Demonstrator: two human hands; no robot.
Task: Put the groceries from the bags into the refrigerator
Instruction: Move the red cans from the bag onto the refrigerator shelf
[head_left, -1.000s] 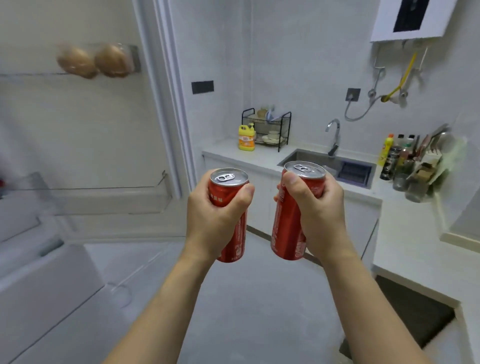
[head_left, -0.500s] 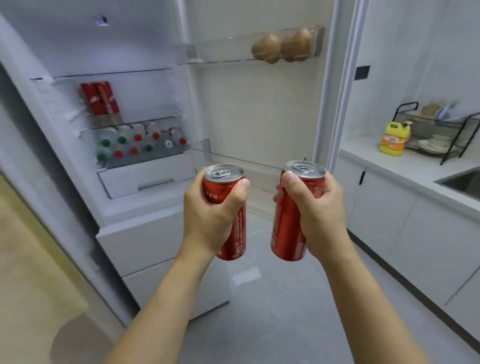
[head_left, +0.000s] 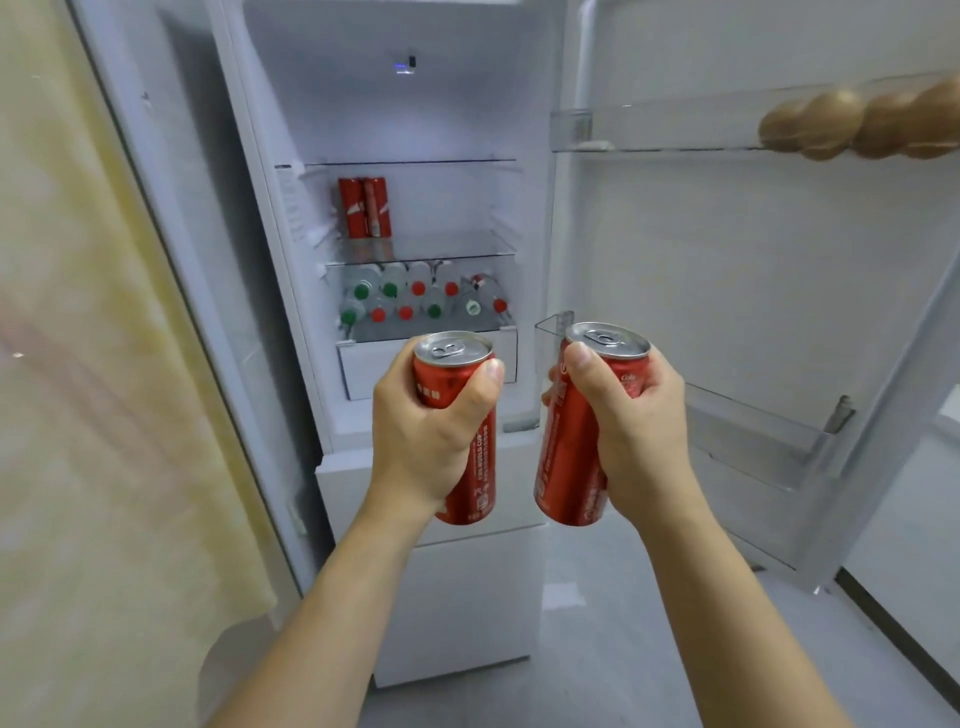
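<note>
Red aluminium, glossy and cylindrical: two slim cans held upright, side by side but apart, in front of an open white refrigerator (head_left: 270, 260). Left hand (head_left: 431, 431) wrapped round the left can (head_left: 470, 441), fingers and thumb curled tight about its upper half, thumb tip pressed near the silver rim. Right hand (head_left: 634, 431) wrapped the same way round the right can (head_left: 569, 457), thumb laid across the front just under the lid. Brushed-metal tops with pull tabs facing up, both unopened; white lettering down the painted sides.

Behind the cans, smooth white plastic walls and thin clear glass shelves (head_left: 410, 162). On the middle shelf, two more red cans (head_left: 363, 207) standing upright and touching, toward the left. On the shelf below, clear plastic bottles (head_left: 415, 299) lying on their sides, round red and green caps pointing outward, packed close together. Beneath them a white drawer front (head_left: 369, 371), flat and matte.

Door (head_left: 753, 291) swung open to the right, with transparent plastic bins; in the upper door bin (head_left: 623, 124), rounded brown lumps (head_left: 852, 124), blurred, kind not clear. Lower door bin (head_left: 753, 421) just behind the right can. Pale yellow fabric-like surface (head_left: 93, 364) filling the left edge, soft and blurred. Grey smooth floor (head_left: 597, 649) below.
</note>
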